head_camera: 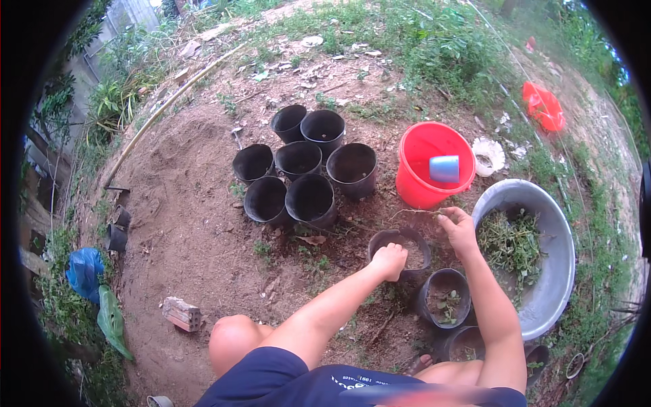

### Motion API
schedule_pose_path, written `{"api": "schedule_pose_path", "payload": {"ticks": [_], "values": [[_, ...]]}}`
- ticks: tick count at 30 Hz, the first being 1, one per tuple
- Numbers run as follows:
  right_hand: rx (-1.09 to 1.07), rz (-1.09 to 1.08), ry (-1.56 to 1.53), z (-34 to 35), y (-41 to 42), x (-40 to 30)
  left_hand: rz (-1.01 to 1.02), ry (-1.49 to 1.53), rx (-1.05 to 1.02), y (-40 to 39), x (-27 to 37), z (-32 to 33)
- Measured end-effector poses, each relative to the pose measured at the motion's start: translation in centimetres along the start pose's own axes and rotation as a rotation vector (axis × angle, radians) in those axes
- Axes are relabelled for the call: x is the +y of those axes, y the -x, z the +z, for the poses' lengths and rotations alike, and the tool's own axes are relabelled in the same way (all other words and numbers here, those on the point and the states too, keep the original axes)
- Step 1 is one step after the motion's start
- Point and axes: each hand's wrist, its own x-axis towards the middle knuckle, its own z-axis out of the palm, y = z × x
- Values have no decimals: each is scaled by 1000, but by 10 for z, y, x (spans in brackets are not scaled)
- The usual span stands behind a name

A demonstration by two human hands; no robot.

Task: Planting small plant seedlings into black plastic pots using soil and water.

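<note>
My right hand (458,231) pinches a thin plant stem (424,211) with pale roots trailing left, just below the red bucket (407,168). My left hand (390,262) is at the near rim of a black plastic nursery pot (423,243) partly filled with soil; its fingertips are hidden, so its grip is unclear. Nearer to me, a second black pot (424,304) holds soil and a small leafy plant (448,307). Beside my right forearm, a large grey metal basin (557,285) contains a heap of uprooted green plants (511,244).
Several hollow-looking black pots (311,201) stand grouped ahead. A blue cup (444,169) lies in the red bucket. More planted pots (465,343) sit by my foot. To the left are a brick (181,314), a hoe with a long handle (168,104) and plastic bags (85,273).
</note>
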Motion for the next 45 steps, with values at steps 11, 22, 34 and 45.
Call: {"api": "schedule_pose_path", "payload": {"ticks": [11, 22, 34, 45], "values": [[13, 41, -3, 0, 1, 3, -74, -114, 84, 4, -1, 12], [2, -12, 17, -12, 3, 8, -100, -47, -118, -7, -6, 4], [5, 45, -64, -2, 3, -2, -47, -78, 49, 0, -3, 16], [25, 36, -71, -9, -2, 7, -95, -38, -200, -14, -11, -6]]}}
